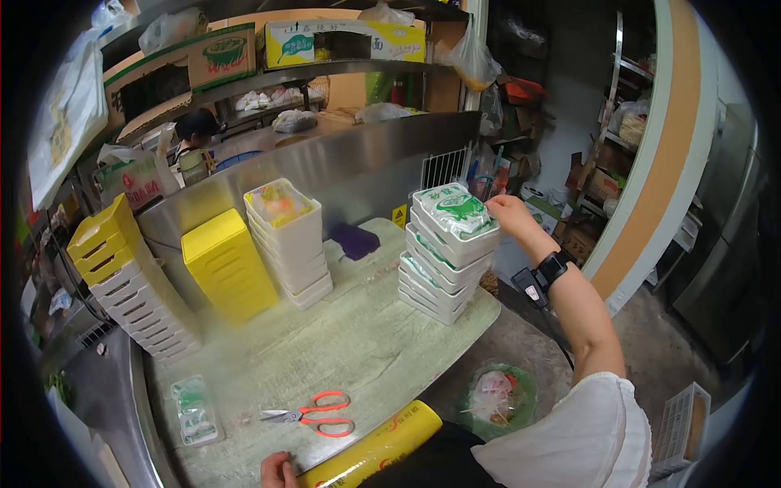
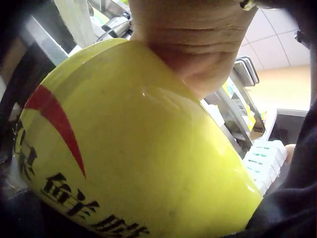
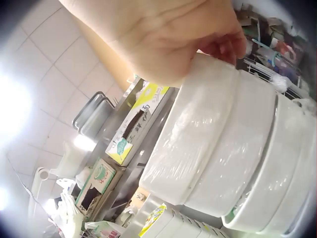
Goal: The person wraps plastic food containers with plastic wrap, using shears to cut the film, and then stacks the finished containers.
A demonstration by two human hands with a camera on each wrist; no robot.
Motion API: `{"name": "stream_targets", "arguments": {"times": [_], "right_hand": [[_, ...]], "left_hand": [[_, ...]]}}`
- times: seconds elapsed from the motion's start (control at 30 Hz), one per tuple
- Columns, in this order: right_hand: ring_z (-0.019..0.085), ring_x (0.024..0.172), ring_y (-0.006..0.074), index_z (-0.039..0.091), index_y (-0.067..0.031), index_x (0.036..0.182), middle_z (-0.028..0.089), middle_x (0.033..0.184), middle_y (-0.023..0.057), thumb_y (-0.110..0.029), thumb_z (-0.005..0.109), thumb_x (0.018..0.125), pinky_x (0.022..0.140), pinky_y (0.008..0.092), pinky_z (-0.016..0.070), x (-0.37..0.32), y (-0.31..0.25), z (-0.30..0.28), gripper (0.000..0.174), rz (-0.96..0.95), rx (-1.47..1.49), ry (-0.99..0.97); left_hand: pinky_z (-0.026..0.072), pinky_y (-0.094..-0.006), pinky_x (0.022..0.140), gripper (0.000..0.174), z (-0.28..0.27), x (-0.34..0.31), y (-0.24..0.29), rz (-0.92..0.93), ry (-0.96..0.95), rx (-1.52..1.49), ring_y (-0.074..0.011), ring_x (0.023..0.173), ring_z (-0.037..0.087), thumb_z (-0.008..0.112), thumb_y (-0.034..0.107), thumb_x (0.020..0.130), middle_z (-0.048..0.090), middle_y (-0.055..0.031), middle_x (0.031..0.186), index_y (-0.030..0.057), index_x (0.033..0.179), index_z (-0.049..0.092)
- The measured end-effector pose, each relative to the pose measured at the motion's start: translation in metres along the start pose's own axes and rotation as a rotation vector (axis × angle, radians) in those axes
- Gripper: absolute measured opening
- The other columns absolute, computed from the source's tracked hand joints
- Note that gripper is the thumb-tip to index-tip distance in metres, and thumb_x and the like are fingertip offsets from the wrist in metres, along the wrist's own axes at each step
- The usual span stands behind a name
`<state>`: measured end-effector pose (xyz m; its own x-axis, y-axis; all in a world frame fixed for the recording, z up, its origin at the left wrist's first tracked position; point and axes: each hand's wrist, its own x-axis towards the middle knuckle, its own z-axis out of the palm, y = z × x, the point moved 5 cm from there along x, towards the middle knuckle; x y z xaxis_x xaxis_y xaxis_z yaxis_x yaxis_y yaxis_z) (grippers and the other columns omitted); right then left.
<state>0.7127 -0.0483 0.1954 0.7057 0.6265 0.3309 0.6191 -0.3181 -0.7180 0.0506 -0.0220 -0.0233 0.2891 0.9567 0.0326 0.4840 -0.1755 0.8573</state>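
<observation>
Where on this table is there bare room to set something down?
The tabletop looks widest open between the orange scissors, yellow container and right white container stack. A smaller bare gap lies between that stack and the purple cloth. Crowded: the left, with stacked containers, and near edge, by the cling film roll.

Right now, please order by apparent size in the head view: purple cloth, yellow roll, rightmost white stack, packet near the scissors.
1. Rightmost white stack
2. Yellow roll, partly cut off by the frame
3. Packet
4. Purple cloth
</observation>
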Motion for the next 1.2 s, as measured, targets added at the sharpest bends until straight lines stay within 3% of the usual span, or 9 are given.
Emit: {"name": "stream_targets", "arguments": {"times": [0.07,0.23,0.67,0.8,0.87,0.93,1.07,1.13,1.2], "right_hand": [[0.063,0.084,0.0197,0.067,-0.0013,0.104,0.069,0.09,0.0104,-0.034,0.053,0.094,0.075,0.0331,0.0476,0.003,0.01,0.001,0.036,0.0,-0.015,-0.009],[0.06,0.095,0.0203,0.065,0.0036,0.104,0.068,0.099,0.0131,-0.043,0.05,0.096,0.086,0.0315,0.0439,-0.012,-0.003,-0.002,0.05,0.146,0.206,-0.013],[0.06,0.103,0.0214,0.062,-0.0011,0.115,0.065,0.111,0.0122,-0.044,0.053,0.096,0.089,0.0318,0.0447,-0.016,-0.017,-0.012,0.048,0.016,0.191,0.079],[0.058,0.097,0.0148,0.061,-0.0018,0.113,0.061,0.11,0.0075,-0.014,0.055,0.096,0.084,0.0275,0.0464,-0.088,-0.093,-0.025,0.021,-0.549,0.159,0.428],[0.056,0.095,0.0137,0.061,-0.0005,0.105,0.061,0.104,0.0051,-0.006,0.051,0.095,0.084,0.0264,0.0436,-0.132,-0.12,0.008,0.015,-0.679,0.227,0.221],[0.057,0.087,0.0149,0.062,-0.0021,0.097,0.062,0.094,0.0057,-0.01,0.06,0.086,0.074,0.0276,0.0426,-0.165,-0.126,0.066,0.013,-0.627,0.2,-0.096],[0.061,0.094,0.0249,0.061,-0.0074,0.111,0.062,0.109,0.0123,-0.022,0.069,0.08,0.082,0.0334,0.0471,-0.235,-0.14,0.22,0.035,-0.576,0.214,-0.83],[0.056,0.109,0.0306,0.06,-0.0102,0.119,0.057,0.121,0.0141,-0.029,0.072,0.077,0.092,0.0392,0.0452,-0.278,-0.16,0.276,0.048,-0.98,0.158,-0.914],[0.051,0.115,0.0324,0.059,-0.0109,0.12,0.054,0.124,0.0142,-0.029,0.071,0.077,0.096,0.0423,0.0422,-0.304,-0.169,0.31,0.049,-1.142,0.113,-0.983]], "left_hand": [[0.0385,-0.0413,0.102,0.038,0.0,-0.001,0.001,0.138,-0.004,0.167,-0.035,0.117,0.052,0.05,0.023,0.097,0.057,-0.0227,0.126,-0.0045,0.123,0.057],[0.0395,-0.0401,0.102,0.036,-0.003,0.001,0.013,-0.075,-0.006,-0.075,-0.0321,0.117,0.053,0.05,0.018,0.097,0.057,-0.0211,0.126,-0.0041,0.125,0.056],[0.0394,-0.0379,0.104,0.038,0.003,-0.001,-0.004,-0.216,-0.01,-0.166,-0.0295,0.12,0.052,0.053,0.017,0.097,0.056,-0.0201,0.128,-0.0037,0.129,0.053],[0.0498,-0.0374,0.084,0.014,0.002,0.01,-0.022,0.12,0.184,0.05,-0.0292,0.092,0.064,0.059,0.004,0.086,0.065,-0.0163,0.097,-0.0006,0.098,0.065],[0.0502,-0.0373,0.082,0.011,-0.001,0.016,0.004,0.117,0.214,0.05,-0.0322,0.089,0.064,0.059,0.0,0.084,0.065,-0.0173,0.092,0.0001,0.093,0.064],[0.0503,-0.037,0.082,0.011,0.0,0.013,0.009,0.103,0.191,0.054,-0.0331,0.091,0.064,0.059,0.001,0.085,0.065,-0.0172,0.094,0.0006,0.095,0.064],[0.0508,-0.0383,0.082,0.013,-0.011,0.018,0.017,0.184,0.201,0.122,-0.0341,0.095,0.063,0.061,0.003,0.084,0.065,-0.0162,0.1,0.002,0.097,0.064],[0.0506,-0.0391,0.083,0.022,-0.037,0.023,0.008,0.231,0.251,0.235,-0.0344,0.097,0.062,0.066,0.007,0.083,0.063,-0.0162,0.106,0.003,0.104,0.062],[0.0485,-0.0405,0.088,0.038,-0.073,0.03,0.002,0.081,0.367,0.275,-0.036,0.106,0.059,0.071,0.012,0.081,0.059,-0.019,0.115,0.0021,0.115,0.057]]}}
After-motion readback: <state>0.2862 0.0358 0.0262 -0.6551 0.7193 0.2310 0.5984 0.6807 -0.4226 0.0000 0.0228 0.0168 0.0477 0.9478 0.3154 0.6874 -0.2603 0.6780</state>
